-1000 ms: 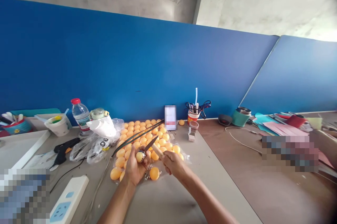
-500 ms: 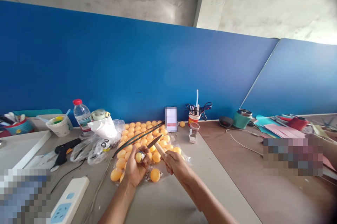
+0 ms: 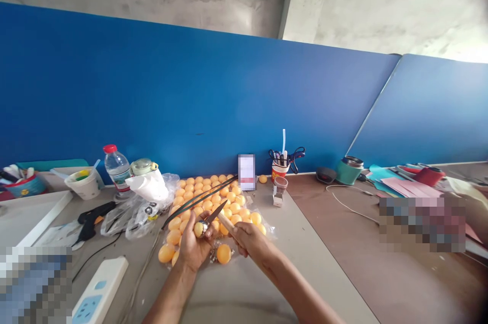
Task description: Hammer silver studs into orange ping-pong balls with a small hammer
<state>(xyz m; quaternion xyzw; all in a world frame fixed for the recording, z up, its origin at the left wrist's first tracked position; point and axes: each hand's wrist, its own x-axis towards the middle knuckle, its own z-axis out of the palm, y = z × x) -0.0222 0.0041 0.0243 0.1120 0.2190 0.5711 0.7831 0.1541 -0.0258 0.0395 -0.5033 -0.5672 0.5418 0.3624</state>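
The sheet of orange plastic balls [image 3: 207, 205] spreads widest, with black straps [image 3: 185, 206] lying across it. Over its near edge are the person's left hand [image 3: 195, 248] and right hand [image 3: 249, 237]. A dark pointed blade [image 3: 217, 211] rises between them above the sheet; whether it joins the pale wooden stick [image 3: 226, 221] gripped in the right hand is unclear. The left fingers curl around a silver-sided ball [image 3: 200, 229]. Should that ball turn in the curled grip, the blade could slip onto a fingertip; heavy pressure might dent its likely hollow shell. A knock could scatter the silvery bits [image 3: 214, 254] by the sheet's near edge.
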